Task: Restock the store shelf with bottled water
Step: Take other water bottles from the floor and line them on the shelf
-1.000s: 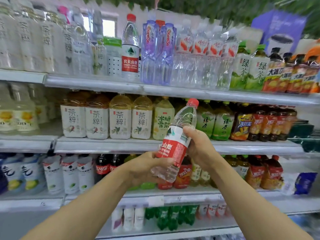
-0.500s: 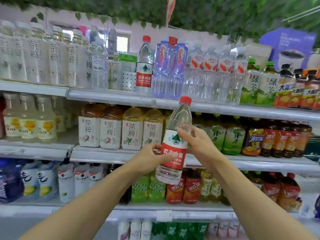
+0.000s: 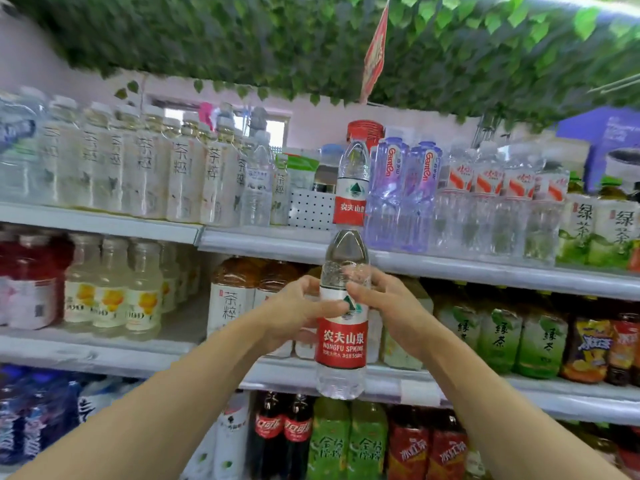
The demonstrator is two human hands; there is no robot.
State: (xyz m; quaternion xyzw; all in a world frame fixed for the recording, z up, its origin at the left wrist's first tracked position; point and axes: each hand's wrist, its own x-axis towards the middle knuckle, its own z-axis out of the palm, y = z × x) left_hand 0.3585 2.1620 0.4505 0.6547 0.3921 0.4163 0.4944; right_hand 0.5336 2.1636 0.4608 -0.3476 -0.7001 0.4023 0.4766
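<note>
Fingers (image 3: pixel 304 289) around upright water bottle (image 3: pixel 342 341)

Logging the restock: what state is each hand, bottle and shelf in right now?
Held bottle: upright, full, gripped by both hands below the top shelf.
Left hand: fingers curled on the bottle.
Right hand: fingers curled on the bottle.
Shelf bottle: standing upright.
Top shelf: stocked, gap left of shelf bottle.

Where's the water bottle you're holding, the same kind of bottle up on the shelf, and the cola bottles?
held water bottle (image 3: pixel 343 344), head view, red label
shelf water bottle (image 3: pixel 350 206), head view, red label
cola bottles (image 3: pixel 284 427), head view, red labels
</note>
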